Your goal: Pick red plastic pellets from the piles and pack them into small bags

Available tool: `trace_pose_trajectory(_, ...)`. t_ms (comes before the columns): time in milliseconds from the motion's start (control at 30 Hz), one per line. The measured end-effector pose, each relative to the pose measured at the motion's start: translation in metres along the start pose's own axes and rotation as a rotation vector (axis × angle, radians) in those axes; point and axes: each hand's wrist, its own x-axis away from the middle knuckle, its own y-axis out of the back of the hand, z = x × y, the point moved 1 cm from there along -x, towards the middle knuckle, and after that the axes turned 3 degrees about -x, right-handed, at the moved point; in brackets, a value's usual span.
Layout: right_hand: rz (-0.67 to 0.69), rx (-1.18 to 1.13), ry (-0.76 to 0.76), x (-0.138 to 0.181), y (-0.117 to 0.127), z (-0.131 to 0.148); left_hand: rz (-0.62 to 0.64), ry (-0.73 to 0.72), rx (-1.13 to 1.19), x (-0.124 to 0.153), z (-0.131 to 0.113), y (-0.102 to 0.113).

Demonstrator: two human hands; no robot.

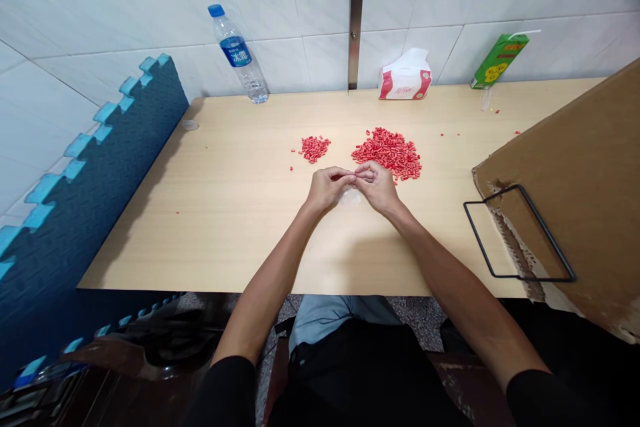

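Observation:
My left hand (326, 187) and my right hand (377, 185) meet at the fingertips above the middle of the table. Both are closed in a pinch; whatever lies between the fingers is too small or hidden to name. Just below them on the tabletop is a clear plastic piece (351, 196), partly covered by my hands. Right behind my right hand spreads a large heap of small red pieces (390, 152). Farther left, beyond my left hand, lies a smaller pile of the same red pieces (315, 148).
Along the wall stand a water bottle (239, 57), a tissue pack (405, 80) and a green drink carton (500, 61). A blue foam mat (120, 153) borders the left side. Cardboard (565, 173) with a black wire frame (543, 223) covers the right. A small clear cap (191, 125) lies at left.

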Motion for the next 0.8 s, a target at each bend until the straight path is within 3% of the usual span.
trace_pose_trajectory(800, 0.01, 0.014, 0.052, -0.0002, -0.0002, -0.0044, 0.014, 0.022, -0.01, -0.0019, 0.0058, 0.0009)
